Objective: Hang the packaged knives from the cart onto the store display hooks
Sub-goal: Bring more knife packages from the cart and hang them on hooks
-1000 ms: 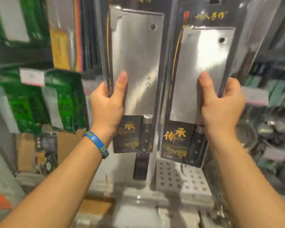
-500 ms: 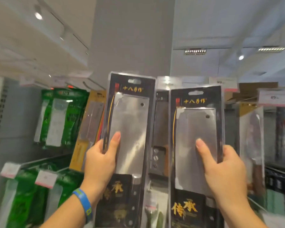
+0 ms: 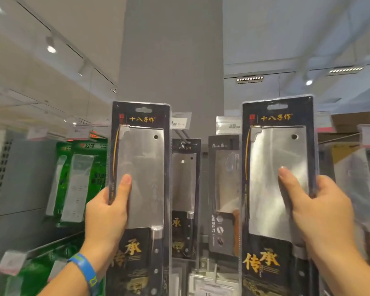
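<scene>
I hold both packs up before the grey pillar (image 3: 171, 60). My left hand (image 3: 107, 218) grips the left cleaver pack (image 3: 145, 167) at the pillar's left edge. My right hand (image 3: 320, 212) grips the right cleaver pack (image 3: 271, 178) just past its right edge. Both hands' fingers (image 3: 328, 188) are clamped on the packs, thumbs in front. At the pillar's foot, a hung cleaver pack (image 3: 185, 189) sits between them.

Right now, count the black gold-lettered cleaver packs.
3: the left pack in the left hand, the right pack in the right hand, the hanging pack between them; more may hide behind.
</scene>
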A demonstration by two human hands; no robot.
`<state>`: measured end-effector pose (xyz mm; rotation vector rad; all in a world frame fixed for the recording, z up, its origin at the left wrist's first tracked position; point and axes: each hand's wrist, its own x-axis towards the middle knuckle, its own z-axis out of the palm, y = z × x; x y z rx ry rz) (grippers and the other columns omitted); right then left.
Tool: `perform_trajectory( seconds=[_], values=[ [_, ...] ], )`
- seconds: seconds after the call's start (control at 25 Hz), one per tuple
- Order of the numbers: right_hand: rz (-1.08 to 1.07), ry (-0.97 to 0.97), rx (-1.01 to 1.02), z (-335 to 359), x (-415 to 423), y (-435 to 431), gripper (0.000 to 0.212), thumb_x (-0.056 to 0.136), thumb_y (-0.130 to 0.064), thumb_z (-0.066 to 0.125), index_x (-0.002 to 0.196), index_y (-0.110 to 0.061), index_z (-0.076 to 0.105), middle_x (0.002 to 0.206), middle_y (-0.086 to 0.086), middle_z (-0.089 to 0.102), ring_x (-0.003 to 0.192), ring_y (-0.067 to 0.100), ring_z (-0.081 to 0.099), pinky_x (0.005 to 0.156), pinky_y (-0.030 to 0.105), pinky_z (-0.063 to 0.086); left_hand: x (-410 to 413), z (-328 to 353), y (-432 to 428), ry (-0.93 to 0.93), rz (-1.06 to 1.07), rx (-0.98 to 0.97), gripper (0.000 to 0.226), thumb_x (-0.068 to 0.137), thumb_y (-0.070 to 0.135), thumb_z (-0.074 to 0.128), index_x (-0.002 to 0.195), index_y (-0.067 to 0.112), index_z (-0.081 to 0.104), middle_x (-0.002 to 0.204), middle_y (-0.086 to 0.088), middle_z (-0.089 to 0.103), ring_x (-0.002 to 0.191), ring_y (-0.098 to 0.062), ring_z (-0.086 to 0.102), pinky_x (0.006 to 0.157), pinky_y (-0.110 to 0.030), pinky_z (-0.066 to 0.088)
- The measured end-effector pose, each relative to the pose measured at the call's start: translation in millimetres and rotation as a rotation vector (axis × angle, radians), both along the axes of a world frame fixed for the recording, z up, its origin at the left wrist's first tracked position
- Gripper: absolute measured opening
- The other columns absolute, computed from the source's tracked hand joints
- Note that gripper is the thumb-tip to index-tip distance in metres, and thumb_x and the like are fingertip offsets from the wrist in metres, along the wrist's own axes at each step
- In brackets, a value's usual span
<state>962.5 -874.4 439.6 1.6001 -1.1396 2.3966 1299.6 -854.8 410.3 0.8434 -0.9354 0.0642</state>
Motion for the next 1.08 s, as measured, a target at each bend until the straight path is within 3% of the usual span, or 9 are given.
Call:
perform_trajectory(
  seconds=[0.08, 0.2, 0.4, 0.52, 0.72, 0.88, 0.96, 1.08],
  values=[
    [-0.033, -0.006, -0.002, -4, 2, -6, 0.058, 0.08, -0.071, 0.062, 0.064, -0.018, 0.045, 0.058, -0.002, 0.048, 0.053, 0.017, 0.045, 0.048, 0.03, 0.033, 2, 2, -5, -0.041, -0.028, 0.008, 0.052, 0.075, 0.081, 0.06, 0.07, 0.031, 0.069, 0.064, 0.005, 0.069, 0.056, -0.007, 0.062, 0.058, -0.038, 0.05],
    [-0.055, -0.026, 0.061, -15, -10, -19, 0.06, 0.079, -0.074, 0.064, 0.07, -0.016, 0.054, 0.065, 0.002, 0.059, 0.059, 0.021, 0.054, 0.053, 0.033, 0.04, -8, 0, -10, -0.113, -0.051, 0.031, 0.063, 0.075, 0.082, 0.058, 0.078, 0.019, 0.069, 0.074, -0.002, 0.072, 0.071, -0.021, 0.069, 0.069, -0.042, 0.058],
    [-0.07, 0.032, 0.137, -30, -32, -24, 0.051, 0.079, -0.07, 0.064, 0.08, -0.019, 0.058, 0.077, 0.002, 0.065, 0.069, 0.019, 0.059, 0.056, 0.036, 0.044, -43, -1, -16, -0.242, -0.018, 0.067, 0.08, 0.079, 0.079, 0.054, 0.068, 0.0, 0.051, 0.067, -0.024, 0.057, 0.067, -0.042, 0.056, 0.061, -0.055, 0.047],
    [-0.067, 0.078, 0.184, -42, -41, -28, 0.057, 0.082, -0.067, 0.067, 0.086, -0.01, 0.06, 0.083, 0.011, 0.066, 0.075, 0.031, 0.061, 0.068, 0.049, 0.053, -46, -10, -21, -0.214, 0.02, 0.071, 0.079, 0.081, 0.078, 0.054, 0.069, 0.0, 0.052, 0.066, -0.02, 0.057, 0.062, -0.036, 0.055, 0.058, -0.051, 0.046],
    [-0.019, 0.117, 0.168, -51, -28, -36, 0.058, 0.08, -0.071, 0.063, 0.082, -0.014, 0.054, 0.076, -0.006, 0.058, 0.067, 0.018, 0.051, 0.052, 0.031, 0.035, -29, -36, -28, -0.074, 0.066, 0.123, 0.077, 0.077, 0.084, 0.055, 0.071, 0.007, 0.06, 0.064, -0.008, 0.063, 0.059, -0.026, 0.056, 0.058, -0.047, 0.049],
    [0.087, 0.218, 0.211, -51, 19, -47, 0.059, 0.079, -0.071, 0.065, 0.086, -0.012, 0.063, 0.079, 0.006, 0.067, 0.071, 0.025, 0.061, 0.063, 0.047, 0.052, -15, -48, -26, -0.08, 0.083, 0.163, 0.084, 0.073, 0.088, 0.055, 0.069, 0.004, 0.058, 0.065, -0.017, 0.06, 0.055, -0.015, 0.049, 0.056, -0.041, 0.045],
    [0.077, 0.257, 0.196, -46, 39, -51, 0.064, 0.078, -0.073, 0.063, 0.082, -0.009, 0.061, 0.074, 0.012, 0.065, 0.067, 0.03, 0.059, 0.063, 0.049, 0.051, -2, -50, -27, -0.107, 0.082, 0.189, 0.094, 0.073, 0.088, 0.054, 0.072, -0.006, 0.052, 0.071, -0.028, 0.056, 0.058, -0.021, 0.047, 0.058, -0.05, 0.044],
    [0.057, 0.274, 0.152, -25, 64, -51, 0.059, 0.077, -0.076, 0.061, 0.076, -0.017, 0.052, 0.066, 0.006, 0.058, 0.06, 0.023, 0.054, 0.053, 0.042, 0.042, 21, -44, -32, -0.146, 0.055, 0.198, 0.099, 0.072, 0.088, 0.054, 0.079, -0.011, 0.054, 0.076, -0.031, 0.058, 0.061, -0.034, 0.052, 0.058, -0.047, 0.045]
  ],
)
